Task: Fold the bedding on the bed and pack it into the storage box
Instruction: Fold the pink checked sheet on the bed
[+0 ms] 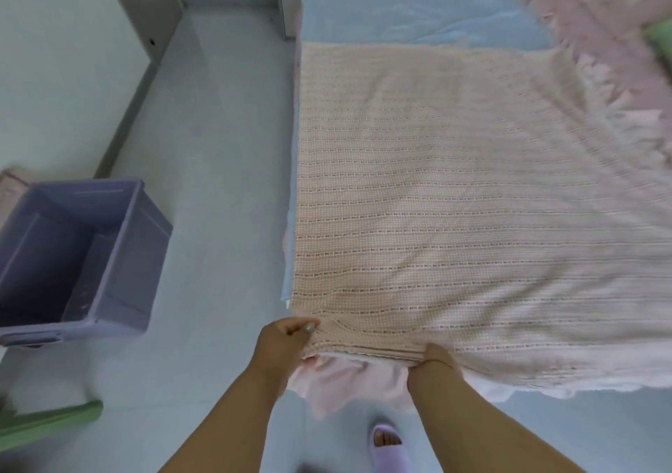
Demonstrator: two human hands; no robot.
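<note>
A peach patterned blanket (454,199) lies spread flat over the bed, above a light blue sheet (418,14). My left hand (282,345) grips the blanket's near left corner at the bed's foot edge. My right hand (434,358) pinches the same near edge a little to the right. Pale pink fabric (349,381) hangs below the edge between my hands. The purple storage box (109,312) stands open and empty on the floor to the left.
A pink cloth (614,36) and something green (660,38) lie at the bed's far right. A green item (47,425) sits on the floor at lower left. My foot in a purple slipper (387,443) stands below the bed edge. Cabinets line the far wall.
</note>
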